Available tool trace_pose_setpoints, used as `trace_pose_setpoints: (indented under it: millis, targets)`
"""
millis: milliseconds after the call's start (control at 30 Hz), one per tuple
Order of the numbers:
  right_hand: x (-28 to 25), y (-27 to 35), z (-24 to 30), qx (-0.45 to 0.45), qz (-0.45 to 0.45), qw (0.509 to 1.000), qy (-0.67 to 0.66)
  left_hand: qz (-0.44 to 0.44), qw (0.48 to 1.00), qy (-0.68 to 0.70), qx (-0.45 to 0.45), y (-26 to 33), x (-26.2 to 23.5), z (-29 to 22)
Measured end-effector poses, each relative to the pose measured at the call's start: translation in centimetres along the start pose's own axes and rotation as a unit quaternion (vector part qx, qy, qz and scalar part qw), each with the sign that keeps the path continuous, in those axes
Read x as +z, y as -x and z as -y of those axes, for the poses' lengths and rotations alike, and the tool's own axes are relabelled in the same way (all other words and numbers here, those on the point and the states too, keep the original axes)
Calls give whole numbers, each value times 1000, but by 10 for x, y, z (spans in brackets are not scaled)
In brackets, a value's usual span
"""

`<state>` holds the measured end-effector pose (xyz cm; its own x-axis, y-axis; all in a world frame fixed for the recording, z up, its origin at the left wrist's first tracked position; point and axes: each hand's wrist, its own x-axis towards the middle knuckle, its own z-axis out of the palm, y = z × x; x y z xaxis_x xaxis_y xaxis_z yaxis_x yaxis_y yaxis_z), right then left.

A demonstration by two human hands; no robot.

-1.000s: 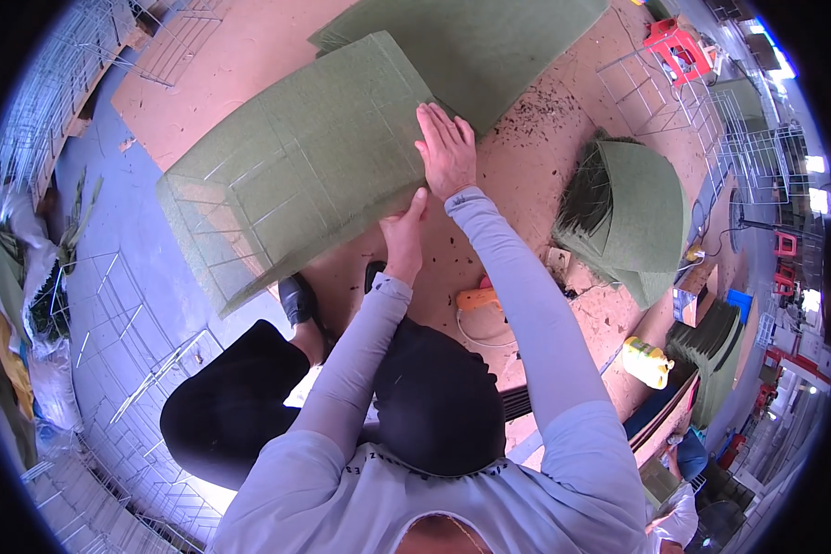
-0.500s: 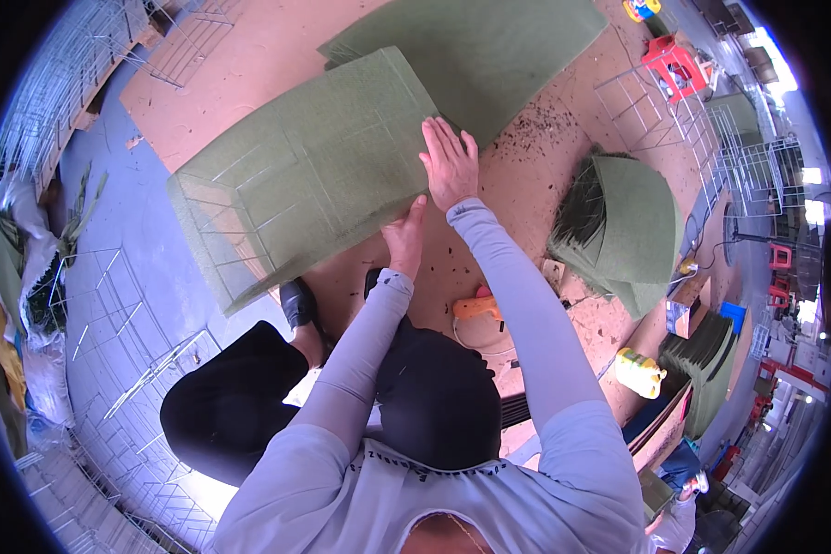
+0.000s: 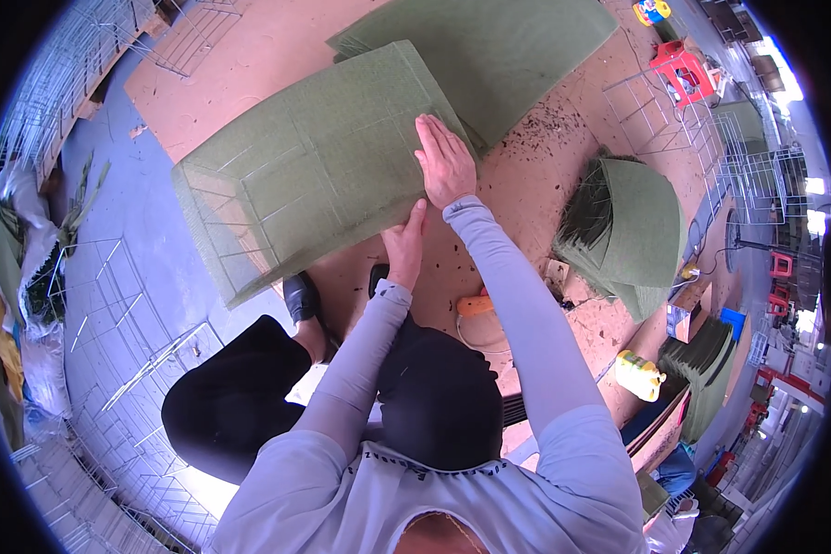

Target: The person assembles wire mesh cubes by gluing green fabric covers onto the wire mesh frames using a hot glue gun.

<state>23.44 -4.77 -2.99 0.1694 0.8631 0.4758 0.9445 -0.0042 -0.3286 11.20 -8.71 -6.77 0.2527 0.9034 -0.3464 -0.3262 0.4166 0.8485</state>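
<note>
A wire-frame box wrapped in green fabric (image 3: 314, 166) lies on its side on a brown board (image 3: 526, 175). My right hand (image 3: 445, 162) presses flat on its near right edge, fingers together and stretched out. My left hand (image 3: 404, 245) sits just below, at the box's lower edge, thumb up against the fabric. Whether it grips the fabric is unclear. Both arms wear light grey sleeves.
A large green fabric sheet (image 3: 489, 46) lies beyond the box. A stack of folded green pieces (image 3: 632, 231) sits at right. An orange tool (image 3: 475, 305) lies by my knee. Bare wire frames (image 3: 111, 305) lie at left, a red stool (image 3: 679, 65) and a yellow bottle (image 3: 639, 374) at right.
My right hand slid slightly farther along the box's edge. The left hand stays at the lower edge. The box has shifted little.
</note>
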Motion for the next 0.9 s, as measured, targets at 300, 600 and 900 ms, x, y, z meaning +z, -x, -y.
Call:
trace_pose_setpoints:
  millis: [300,600,900]
  targets:
    - [0,1,-4,-21,-21,999,22,-24,998,-39,51,-5,0,9]
    - [4,2,14,-37,-17,999,6,-13,998,-60,13,-12,-18,16]
    - [5,5,10,-10,-30,999,-13,3,999,-29,-34,5,-21,-15]
